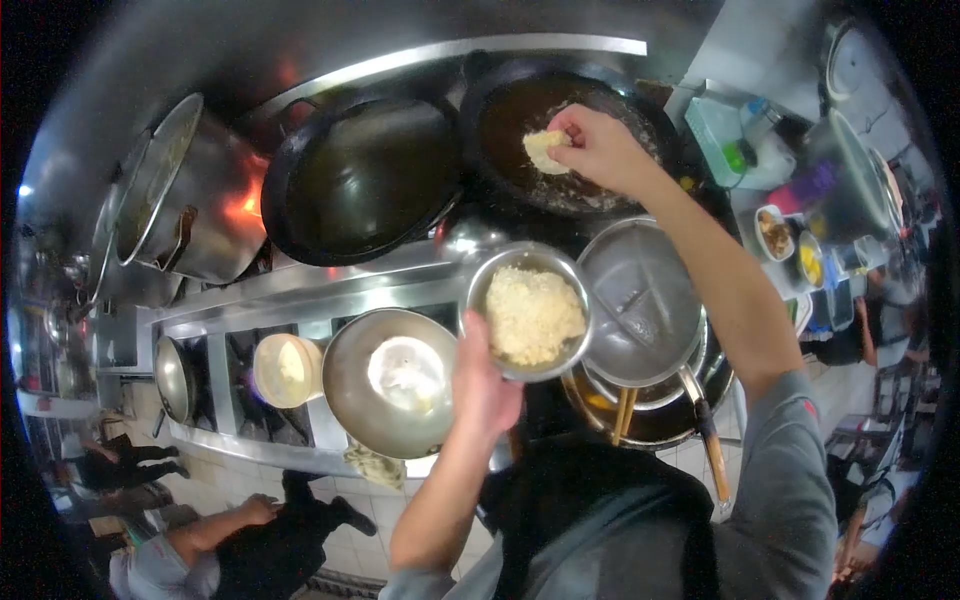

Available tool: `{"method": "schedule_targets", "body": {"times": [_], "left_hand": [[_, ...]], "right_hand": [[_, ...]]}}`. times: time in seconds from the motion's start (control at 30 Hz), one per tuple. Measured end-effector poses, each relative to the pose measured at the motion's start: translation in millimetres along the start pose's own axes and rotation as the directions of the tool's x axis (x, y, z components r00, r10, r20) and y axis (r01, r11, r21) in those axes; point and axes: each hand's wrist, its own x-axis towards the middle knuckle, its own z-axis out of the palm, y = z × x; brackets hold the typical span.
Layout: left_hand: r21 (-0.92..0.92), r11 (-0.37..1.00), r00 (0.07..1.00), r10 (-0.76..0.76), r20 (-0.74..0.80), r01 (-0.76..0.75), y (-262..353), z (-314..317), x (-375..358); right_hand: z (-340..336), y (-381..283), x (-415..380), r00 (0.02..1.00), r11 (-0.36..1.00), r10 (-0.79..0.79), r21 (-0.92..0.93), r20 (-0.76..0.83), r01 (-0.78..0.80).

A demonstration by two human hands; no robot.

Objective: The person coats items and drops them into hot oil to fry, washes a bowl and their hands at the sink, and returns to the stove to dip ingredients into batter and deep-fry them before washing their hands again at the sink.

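Observation:
My left hand (485, 385) grips the side of a metal bowl (580, 345) that holds a pale yellow, crumbly batter-like mass (533, 312). Above the right-hand black wok (505, 120), my right hand (600, 150) pinches a flat pale yellow piece (543, 150). Dark liquid with foam along one side fills that wok. A second black wok (365, 180) with dark liquid stands to its left. Between the bowl and my right forearm, a round strainer (640, 300) with a wooden handle rests over a pan.
A large steel pot (215, 200) stands at the left. An empty-looking steel wok (350, 375) and a plastic tub (287, 370) sit on the near burners. Chopsticks (624, 415) lie by the strainer. Small food containers (773, 235) are at the right. Another person (230, 550) is at the lower left.

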Motion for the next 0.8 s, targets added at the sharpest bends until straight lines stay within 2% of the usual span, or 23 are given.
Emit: {"method": "schedule_targets", "body": {"times": [0.17, 0.37, 0.47, 0.53, 0.57, 0.7, 0.8], "left_hand": [[0.012, 1.000, 0.999, 0.012, -0.041, -0.012, 6.7, -12.5, -12.8], [0.018, 1.000, 0.994, 0.017, -0.106, -0.015, 13.6, -12.8, -12.9], [0.037, 0.999, 0.995, 0.013, -0.096, -0.010, 12.9, -13.2, -6.4], [0.054, 0.999, 0.997, 0.010, -0.071, -0.007, 10.7, -15.4, 1.7], [0.038, 0.999, 0.999, 0.021, -0.040, -0.020, 9.5, -17.2, 6.7], [-0.009, 0.997, 0.997, 0.076, 0.034, -0.076, 9.3, -9.1, 20.9], [-0.007, 0.995, 0.995, 0.095, 0.007, -0.095, 6.6, -2.0, 30.0]], "right_hand": [[30.7, 41.7, 24.0, 0.996, 0.999, 0.040, 0.012, 0.074, -0.041], [44.3, 66.5, 48.7, 0.992, 0.993, 0.096, -0.076, 0.086, -0.090], [45.3, 76.2, 56.8, 0.997, 0.986, 0.076, -0.151, 0.019, -0.072], [40.3, 76.1, 60.9, 0.993, 0.998, -0.022, -0.058, -0.119, 0.015], [35.8, 76.5, 59.4, 0.992, 0.998, -0.019, -0.058, -0.121, 0.012], [-2.1, 28.0, 31.1, 0.995, 0.995, -0.078, -0.073, -0.068, 0.073], [-10.2, 3.9, -3.6, 0.989, 0.988, -0.125, -0.080, 0.082, 0.131]]}}
